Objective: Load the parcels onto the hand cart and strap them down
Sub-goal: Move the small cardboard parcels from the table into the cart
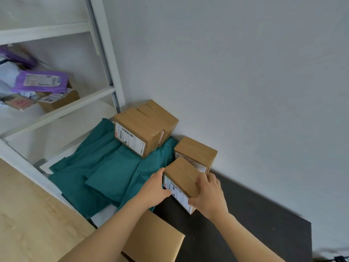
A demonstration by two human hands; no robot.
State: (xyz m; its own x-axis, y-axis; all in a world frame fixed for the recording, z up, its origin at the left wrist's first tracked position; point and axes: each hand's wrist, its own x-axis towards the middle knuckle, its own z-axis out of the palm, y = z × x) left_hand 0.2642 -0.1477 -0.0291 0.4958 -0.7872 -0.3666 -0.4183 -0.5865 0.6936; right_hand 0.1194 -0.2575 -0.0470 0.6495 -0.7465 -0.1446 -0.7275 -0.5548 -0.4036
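A: Where's the small brown cardboard box point(182, 179)?
B: By the wall, at the flat black mat point(245, 214). Left hand point(154, 188) and right hand point(209, 195) grip its sides.
A: Could it fall?
B: Maybe, if fingers slip

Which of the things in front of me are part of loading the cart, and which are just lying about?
Job: small box, gripped by left hand and right hand; middle box; big box; teal mailers; near box.

Lying about, probably: purple mailer and shelf box on the rack; black mat.
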